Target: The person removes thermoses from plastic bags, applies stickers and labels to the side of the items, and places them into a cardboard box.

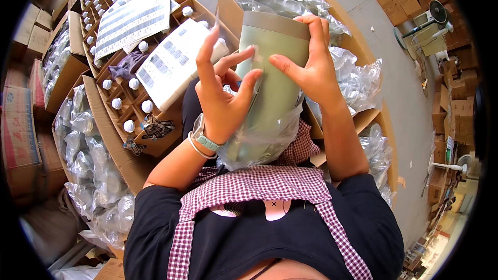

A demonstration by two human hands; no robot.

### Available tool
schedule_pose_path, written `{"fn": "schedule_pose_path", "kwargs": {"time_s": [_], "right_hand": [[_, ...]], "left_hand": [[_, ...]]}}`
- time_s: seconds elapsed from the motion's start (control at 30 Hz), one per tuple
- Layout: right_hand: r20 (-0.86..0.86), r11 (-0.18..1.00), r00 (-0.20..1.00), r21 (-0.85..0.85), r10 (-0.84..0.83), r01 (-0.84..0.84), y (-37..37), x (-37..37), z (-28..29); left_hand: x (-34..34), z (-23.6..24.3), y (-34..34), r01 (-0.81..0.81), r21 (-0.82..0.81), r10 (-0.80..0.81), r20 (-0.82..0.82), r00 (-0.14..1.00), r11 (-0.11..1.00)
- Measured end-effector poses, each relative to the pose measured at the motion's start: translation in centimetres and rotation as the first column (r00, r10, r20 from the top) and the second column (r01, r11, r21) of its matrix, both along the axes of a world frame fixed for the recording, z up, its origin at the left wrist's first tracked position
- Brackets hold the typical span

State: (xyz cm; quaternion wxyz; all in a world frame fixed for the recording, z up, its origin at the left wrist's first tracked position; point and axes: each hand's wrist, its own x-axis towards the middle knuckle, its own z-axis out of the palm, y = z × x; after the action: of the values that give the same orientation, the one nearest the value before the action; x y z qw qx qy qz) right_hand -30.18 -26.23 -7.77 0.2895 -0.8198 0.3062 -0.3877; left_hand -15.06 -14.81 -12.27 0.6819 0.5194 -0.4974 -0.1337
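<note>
A large pale-green cylindrical container [277,46] with a grey-brown band at its far end stands tilted in front of my chest. A clear plastic bag [259,148] covers its near part. My right hand [314,62] grips its right side, thumb on the front and fingers around the banded end. At its left side is my left hand [223,80], fingers apart and index finger raised. The middle fingertip and thumb are at the container's surface, near a small whitish patch [257,54] that could be a sticker. A thin pale blur shows above the raised index finger.
Left, a divided carton [119,91] holds white-capped bottles, with printed label sheets [174,59] lying on top. Cartons of plastic-wrapped clear items [98,161] stand at left and right [353,80]. Stacked boxes [399,2] and a standing fan [437,12] are at far right.
</note>
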Motion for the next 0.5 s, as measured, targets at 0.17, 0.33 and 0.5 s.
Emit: {"fn": "schedule_pose_path", "kwargs": {"time_s": [0.17, 0.33, 0.5], "right_hand": [[0.004, 0.999, 1.0, -0.031, -0.008, 0.008, 0.1, 0.0, -0.1], [0.012, 0.998, 1.0, -0.059, -0.015, 0.016, 0.1, -0.2, -0.2], [0.031, 0.998, 0.999, -0.065, -0.02, 0.022, -0.1, -0.5, -0.3]], "left_hand": [[-0.1, 1.3, -0.7, -0.122, 0.062, 0.119, 0.052, 0.992, 0.991], [0.6, 2.1, -2.5, -0.166, 0.088, 0.158, 0.095, 0.983, 0.982], [1.1, 2.4, -2.8, 0.051, 0.154, -0.043, -0.054, 0.998, 0.987]]}}
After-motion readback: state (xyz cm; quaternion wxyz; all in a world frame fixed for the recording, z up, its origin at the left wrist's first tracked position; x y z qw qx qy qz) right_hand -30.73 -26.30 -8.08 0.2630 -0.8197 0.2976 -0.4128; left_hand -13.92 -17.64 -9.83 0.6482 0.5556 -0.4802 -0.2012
